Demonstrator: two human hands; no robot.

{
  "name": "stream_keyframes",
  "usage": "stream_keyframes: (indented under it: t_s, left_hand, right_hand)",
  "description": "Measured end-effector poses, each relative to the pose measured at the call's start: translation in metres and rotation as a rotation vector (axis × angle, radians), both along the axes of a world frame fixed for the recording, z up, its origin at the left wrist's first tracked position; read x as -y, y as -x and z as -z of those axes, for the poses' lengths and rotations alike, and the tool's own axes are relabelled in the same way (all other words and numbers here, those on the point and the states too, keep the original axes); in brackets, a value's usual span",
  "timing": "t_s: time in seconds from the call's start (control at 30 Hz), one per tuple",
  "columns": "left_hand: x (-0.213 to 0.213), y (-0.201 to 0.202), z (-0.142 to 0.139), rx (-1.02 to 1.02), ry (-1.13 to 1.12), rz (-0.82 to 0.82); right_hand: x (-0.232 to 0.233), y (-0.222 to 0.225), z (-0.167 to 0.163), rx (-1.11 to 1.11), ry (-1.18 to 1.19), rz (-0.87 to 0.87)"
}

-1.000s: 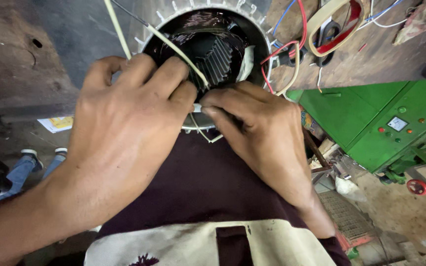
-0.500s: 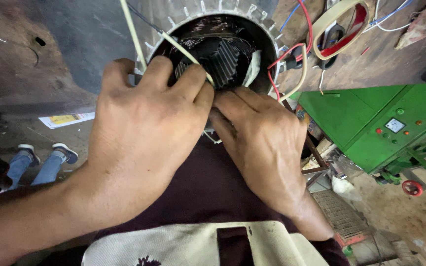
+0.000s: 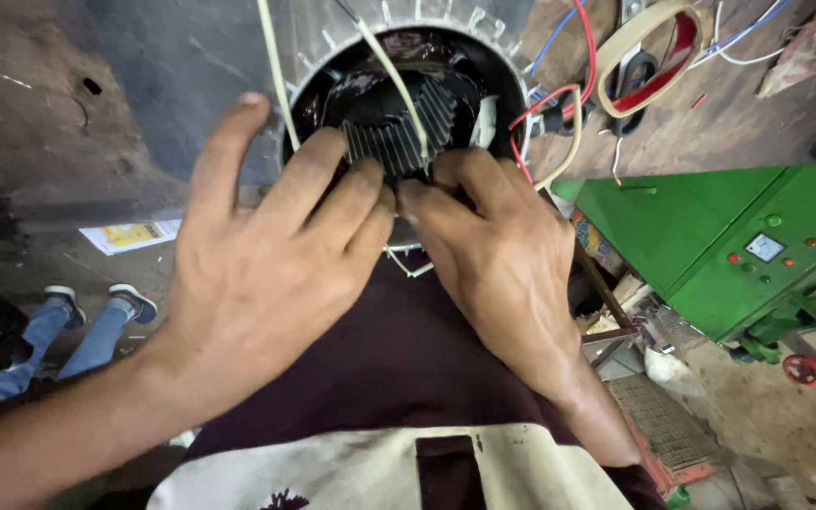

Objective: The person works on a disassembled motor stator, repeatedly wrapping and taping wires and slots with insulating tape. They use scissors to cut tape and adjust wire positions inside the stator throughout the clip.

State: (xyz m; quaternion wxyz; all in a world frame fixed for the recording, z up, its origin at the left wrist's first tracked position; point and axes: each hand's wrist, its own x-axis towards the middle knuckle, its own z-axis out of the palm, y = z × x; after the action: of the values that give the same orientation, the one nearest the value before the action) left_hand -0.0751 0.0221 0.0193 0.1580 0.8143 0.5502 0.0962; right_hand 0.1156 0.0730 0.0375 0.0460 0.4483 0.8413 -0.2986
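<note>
both hands slid up – left hand point(image 3: 266, 274) splayed, grip released | right hand point(image 3: 502, 255) grip unclear | ribbed stator point(image 3: 399, 132)

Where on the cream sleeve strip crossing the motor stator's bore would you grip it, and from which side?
Grip the cream strip on its free span above the slotted core, coming from the open front of the bore. There it stands clear; its lower end runs under the fingertips.

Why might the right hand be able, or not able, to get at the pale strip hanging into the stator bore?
Probably able: the right hand has fingertips at the stator rim, the strip ends just above them, nothing between.
</note>
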Motion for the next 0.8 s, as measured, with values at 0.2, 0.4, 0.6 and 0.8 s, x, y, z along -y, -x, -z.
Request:
stream_keyframes:
  t_s: [0.2,0.4,0.6,0.8]
  left_hand:
    - [0.001,0.003,0.001,-0.165,-0.034,0.084]
    - [-0.013,0.003,-0.007,-0.129,0.064,0.094]
    - [-0.019,0.002,-0.007,-0.262,0.071,0.219]
    - [-0.021,0.0,0.001,-0.11,-0.019,0.147]
  right_hand:
    - [0.001,-0.002,-0.004,0.046,-0.023,-0.057]
    - [-0.006,0.003,-0.003,-0.006,-0.04,-0.051]
    - [-0.002,-0.003,0.002,-0.04,-0.045,-0.073]
    - [0.0,0.003,0.005,0.037,-0.111,-0.085]
